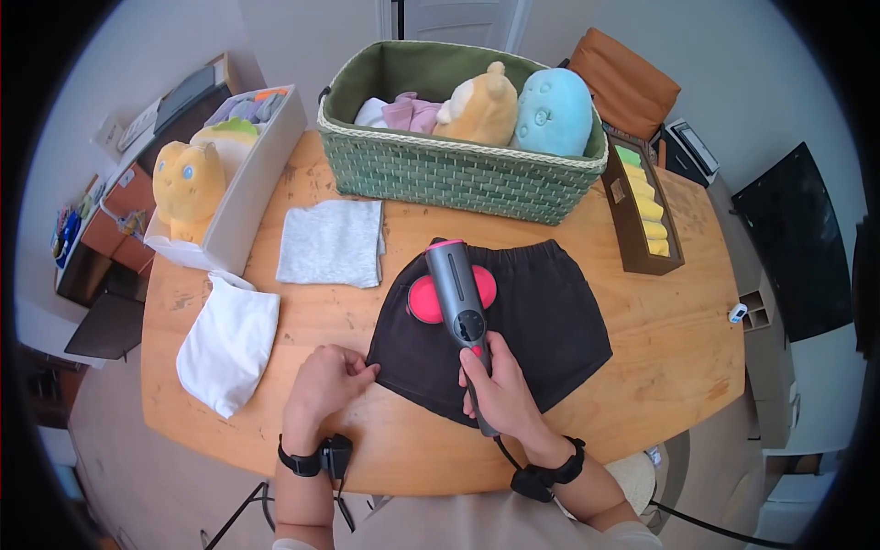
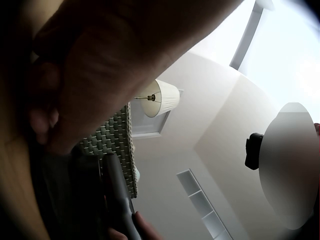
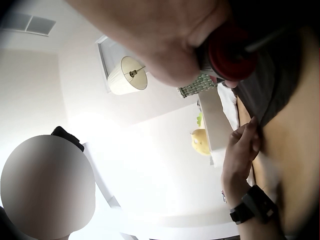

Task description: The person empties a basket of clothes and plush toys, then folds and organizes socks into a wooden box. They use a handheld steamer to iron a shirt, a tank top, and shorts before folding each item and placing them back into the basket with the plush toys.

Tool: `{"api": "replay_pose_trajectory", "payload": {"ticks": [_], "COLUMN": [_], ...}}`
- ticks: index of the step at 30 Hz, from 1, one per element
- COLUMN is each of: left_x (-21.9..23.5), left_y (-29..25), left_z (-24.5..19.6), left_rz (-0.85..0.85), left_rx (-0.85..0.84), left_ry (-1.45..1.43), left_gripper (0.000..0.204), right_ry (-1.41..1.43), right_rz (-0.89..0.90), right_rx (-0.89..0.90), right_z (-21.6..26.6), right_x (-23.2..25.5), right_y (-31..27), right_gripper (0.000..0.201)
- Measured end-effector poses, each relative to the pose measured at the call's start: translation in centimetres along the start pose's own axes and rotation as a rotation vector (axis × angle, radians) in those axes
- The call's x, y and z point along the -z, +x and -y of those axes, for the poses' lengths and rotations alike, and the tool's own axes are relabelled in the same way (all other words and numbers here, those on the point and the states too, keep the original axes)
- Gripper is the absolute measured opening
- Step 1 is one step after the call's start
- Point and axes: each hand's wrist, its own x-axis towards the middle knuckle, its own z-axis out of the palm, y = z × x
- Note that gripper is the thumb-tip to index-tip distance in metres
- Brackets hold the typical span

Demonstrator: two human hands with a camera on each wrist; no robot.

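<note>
Black shorts with a gathered waistband lie spread on the wooden table, waistband away from me. My right hand grips the handle of a grey and pink handheld garment steamer, thumb near its pink button. The steamer's head lies over the upper left part of the shorts, with pink rounded parts showing on both sides. At the lower left hem, my left hand pinches the edge of the shorts between thumb and fingertips. The right wrist view also shows this left hand at the fabric's corner.
A folded grey cloth and a white cloth lie to the left. Behind stand a green woven basket holding plush toys and a white box. A brown box with yellow rolls is at right. The steamer's cord trails towards me.
</note>
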Motion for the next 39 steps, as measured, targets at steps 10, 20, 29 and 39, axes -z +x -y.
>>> {"api": "replay_pose_trajectory", "payload": {"ticks": [10,20,29,39], "left_x": [0.0,-0.3,-0.1,-0.1], "left_y": [0.1,0.1,0.0,0.2], "left_z": [0.3,0.7,0.1,0.2], "left_rz": [0.001,0.001,0.015,0.023], "left_rx": [-0.028,-0.043,0.005,-0.01], "left_ry": [-0.002,-0.05,-0.046,-0.08], "left_gripper": [0.029,0.035,0.031,0.034], "right_ry": [-0.066,-0.047,-0.068,-0.014], "right_rz": [-0.012,-0.001,0.029,0.086], "right_rx": [0.046,0.065,0.062,0.194], "right_z": [0.9,2.7,2.8,2.6], "right_x": [-0.2,-0.6,0.3,5.9], "right_y": [3.4,4.6,8.0,2.0], "right_gripper": [0.047,0.048,0.048,0.049]}}
